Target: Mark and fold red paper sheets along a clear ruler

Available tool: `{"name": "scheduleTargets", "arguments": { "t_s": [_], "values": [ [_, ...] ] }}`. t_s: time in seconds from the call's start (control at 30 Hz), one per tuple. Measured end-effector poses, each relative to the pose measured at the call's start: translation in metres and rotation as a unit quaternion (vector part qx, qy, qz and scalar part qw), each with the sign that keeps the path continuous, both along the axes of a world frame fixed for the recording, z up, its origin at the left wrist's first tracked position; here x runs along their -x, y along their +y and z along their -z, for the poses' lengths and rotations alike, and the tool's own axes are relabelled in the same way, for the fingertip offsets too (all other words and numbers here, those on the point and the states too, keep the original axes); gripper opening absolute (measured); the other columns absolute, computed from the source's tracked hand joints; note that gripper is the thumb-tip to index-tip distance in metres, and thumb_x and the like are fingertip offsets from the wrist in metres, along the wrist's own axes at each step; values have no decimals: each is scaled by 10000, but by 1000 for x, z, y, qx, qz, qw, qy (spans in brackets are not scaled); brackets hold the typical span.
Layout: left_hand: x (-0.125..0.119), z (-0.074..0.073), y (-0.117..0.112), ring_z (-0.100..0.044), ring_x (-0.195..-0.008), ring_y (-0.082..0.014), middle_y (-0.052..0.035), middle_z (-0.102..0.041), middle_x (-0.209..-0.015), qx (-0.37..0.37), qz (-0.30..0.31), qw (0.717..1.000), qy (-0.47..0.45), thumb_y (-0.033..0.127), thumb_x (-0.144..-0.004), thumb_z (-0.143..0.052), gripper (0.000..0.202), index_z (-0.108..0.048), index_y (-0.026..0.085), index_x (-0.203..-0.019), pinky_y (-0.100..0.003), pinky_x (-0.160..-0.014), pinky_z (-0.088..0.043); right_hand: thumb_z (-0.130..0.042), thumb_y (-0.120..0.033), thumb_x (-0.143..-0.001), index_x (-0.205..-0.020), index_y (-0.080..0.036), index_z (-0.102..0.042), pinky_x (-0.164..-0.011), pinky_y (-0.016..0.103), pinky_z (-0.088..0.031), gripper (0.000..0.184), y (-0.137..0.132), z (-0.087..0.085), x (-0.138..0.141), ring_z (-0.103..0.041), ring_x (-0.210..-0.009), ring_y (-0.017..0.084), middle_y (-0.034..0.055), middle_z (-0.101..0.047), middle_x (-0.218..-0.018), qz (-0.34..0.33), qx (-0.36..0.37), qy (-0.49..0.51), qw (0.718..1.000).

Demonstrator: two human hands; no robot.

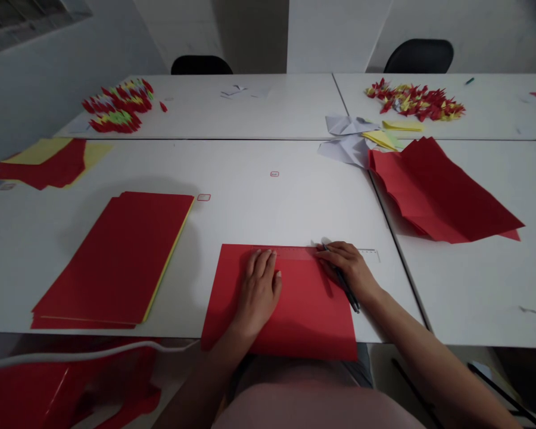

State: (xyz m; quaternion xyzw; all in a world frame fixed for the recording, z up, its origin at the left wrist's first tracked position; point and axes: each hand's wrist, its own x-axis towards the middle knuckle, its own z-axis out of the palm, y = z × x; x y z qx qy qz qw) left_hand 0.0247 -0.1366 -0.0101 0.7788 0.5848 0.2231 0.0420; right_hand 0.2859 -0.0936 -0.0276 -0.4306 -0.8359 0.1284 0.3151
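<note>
1. The left hand lies palm down, its fingers stretched out close together and the thumb slightly apart. It grips nothing; the fingertips rest on the transparent ruler and the palm on the red paper sheet.
2. The right hand is curled, with its fingers closed around a black pen. The pen's upper end slants back toward the forearm, and its writing end is at the ruler; whether it touches the paper cannot be told.
3. The red paper sheet lies beneath both hands, its near edge hanging over the edge of the white table.
4. The ruler runs along the sheet's far edge, from under the left fingertips past the right hand, where its end lies on bare tabletop.
5. Left of the left hand, well apart, is a stack of paper with red on top and a yellow edge showing.
6. Right of and beyond the right hand are creased red sheets. Past them lie folded white papers and a heap of multicoloured origami pieces.
7. Far beyond the left hand, off to its left, sit rows of origami pieces.
</note>
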Motion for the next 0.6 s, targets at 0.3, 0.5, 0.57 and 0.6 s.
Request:
{"name": "scheduleTargets", "arguments": {
  "t_s": [0.3, 0.5, 0.57, 0.6],
  "values": [
    [0, -5, 1, -427, -1333, -304, -125, -564, -1348, 2, 13, 1000, 12, 156, -952, -488, 398, -579, 135, -1339, -470, -1109, -450, -571, -213, -964, -1235, -306, -647, -919, 460, -518, 296, -1, -3, 1, -628, -1108, 242, 25, -713, -1202, -1, 16, 2, 1000],
    [0, -6, 1, -434, -1332, -301, -122, -567, -1345, 7, 12, 1000, 3, 160, -952, -490, 400, -578, 153, -1343, -475, -1105, -454, -581, -222, -956, -1223, -310, -659, -918, 448, -524, 292, 0, -3, 2, -642, -1084, 237, 19, -724, -1179, 3, 4, 6, 1000],
    [0, -5, 1, -429, -1339, -304, -124, -565, -1348, 5, 11, 1000, 2, 158, -950, -492, 403, -578, 154, -1343, -479, -1106, -453, -578, -220, -957, -1222, -312, -659, -916, 447, -525, 292, 0, -4, 2, -643, -1080, 235, 17, -725, -1180, 4, 5, 6, 1000],
    [0, -5, 1, -425, -1344, -304, -123, -564, -1351, 4, 10, 1000, 2, 158, -949, -493, 404, -577, 158, -1344, -481, -1108, -451, -576, -219, -957, -1222, -314, -659, -917, 447, -526, 293, -1, -4, 2, -642, -1081, 234, 15, -724, -1181, 4, 6, 6, 1000]
  ]
}}
